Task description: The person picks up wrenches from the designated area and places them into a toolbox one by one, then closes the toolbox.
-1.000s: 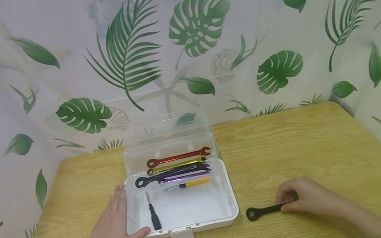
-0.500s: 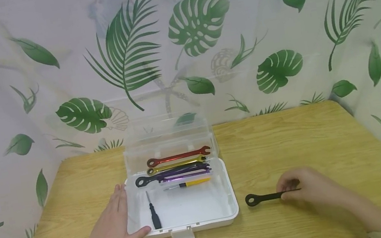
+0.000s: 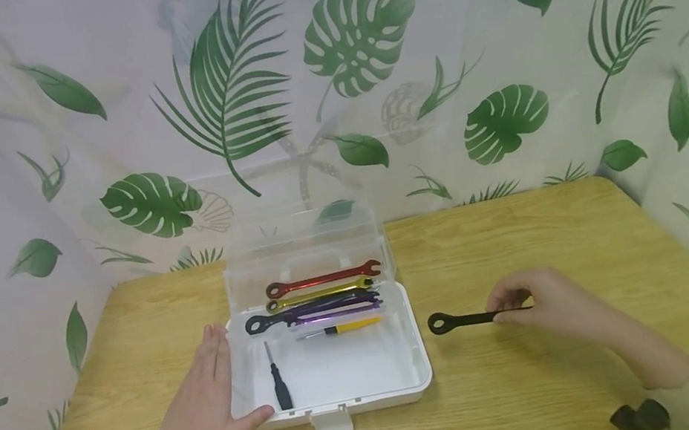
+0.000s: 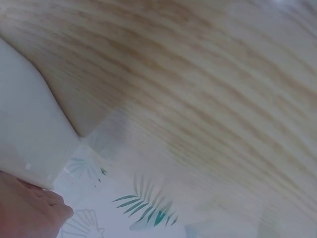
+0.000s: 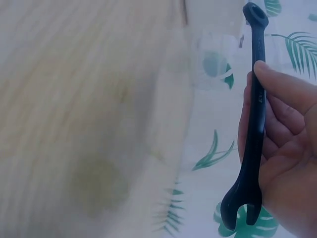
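A black combination wrench [image 3: 463,320] is pinched between the thumb and fingers of my right hand [image 3: 554,302], above the table to the right of the box. Its ring end points left toward the box; the right wrist view shows its forked end [image 5: 242,203] near the palm. My left hand [image 3: 195,404] rests along the left side of the white plastic box [image 3: 390,397], fingers straight, thumb over the front rim. Inside lie a black screwdriver [image 3: 282,390] and a yellow-handled screwdriver [image 3: 357,325]. In the left wrist view, the fingers [image 4: 34,208] touch the box's wall.
Behind the screwdrivers are a red wrench [image 3: 324,279], a yellow wrench [image 3: 319,295] and black and purple wrenches [image 3: 333,315]. The box's clear lid [image 3: 300,233] stands raised at the back. A leaf-patterned sheet [image 3: 431,81] hangs behind the wooden table [image 3: 511,241].
My right hand has lifted the black wrench and carried it away from the table's front, level with the box's middle. The left hand and the box have stayed put.
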A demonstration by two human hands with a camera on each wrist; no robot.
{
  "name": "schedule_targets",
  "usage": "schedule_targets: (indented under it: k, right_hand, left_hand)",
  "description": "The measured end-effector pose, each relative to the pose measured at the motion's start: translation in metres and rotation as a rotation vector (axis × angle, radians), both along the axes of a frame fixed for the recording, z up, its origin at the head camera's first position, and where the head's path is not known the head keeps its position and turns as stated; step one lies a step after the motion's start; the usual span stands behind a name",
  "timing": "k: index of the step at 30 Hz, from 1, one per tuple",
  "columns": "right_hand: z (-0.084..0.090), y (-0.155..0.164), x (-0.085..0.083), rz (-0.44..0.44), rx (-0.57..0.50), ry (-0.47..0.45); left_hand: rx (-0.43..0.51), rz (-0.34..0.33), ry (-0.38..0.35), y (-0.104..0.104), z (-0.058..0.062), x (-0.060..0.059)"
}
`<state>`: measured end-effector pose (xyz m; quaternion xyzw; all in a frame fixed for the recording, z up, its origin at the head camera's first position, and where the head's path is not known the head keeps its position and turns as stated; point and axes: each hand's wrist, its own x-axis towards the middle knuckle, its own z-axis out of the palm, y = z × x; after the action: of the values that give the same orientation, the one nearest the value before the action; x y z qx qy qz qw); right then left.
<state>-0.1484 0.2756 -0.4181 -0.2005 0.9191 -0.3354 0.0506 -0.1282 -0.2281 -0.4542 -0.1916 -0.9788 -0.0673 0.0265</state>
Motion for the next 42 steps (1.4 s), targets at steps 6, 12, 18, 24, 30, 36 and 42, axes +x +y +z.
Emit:
schedule_targets:
  k: [6, 12, 18, 24, 30, 36, 42]
  right_hand:
    - [0.014, -0.018, -0.010, -0.005, 0.035, 0.023]
    - [0.026, -0.038, -0.021, 0.003, 0.041, 0.029]
    - [0.032, -0.057, -0.036, 0.032, 0.012, 0.023]
    - [0.035, -0.076, -0.047, 0.070, -0.003, 0.051]
    - [0.037, -0.101, -0.057, 0.125, -0.034, 0.067]
    - [0.038, -0.125, -0.064, 0.139, -0.045, 0.060]
    - [0.040, -0.143, -0.067, 0.135, -0.064, 0.068]
  left_hand:
    - [-0.039, 0.001, 0.003, 0.000, 0.001, -0.001]
    - [-0.058, -0.009, 0.023, 0.000, 0.003, 0.000]
    - [-0.052, -0.005, 0.018, 0.001, 0.002, -0.001]
    - [-0.028, -0.009, 0.014, 0.000, 0.002, -0.002]
    - [-0.012, 0.000, -0.004, -0.002, 0.001, -0.001]
    - [-0.019, 0.002, -0.007, -0.002, 0.000, -0.002]
    - [-0.007, -0.007, -0.008, -0.001, 0.000, -0.001]
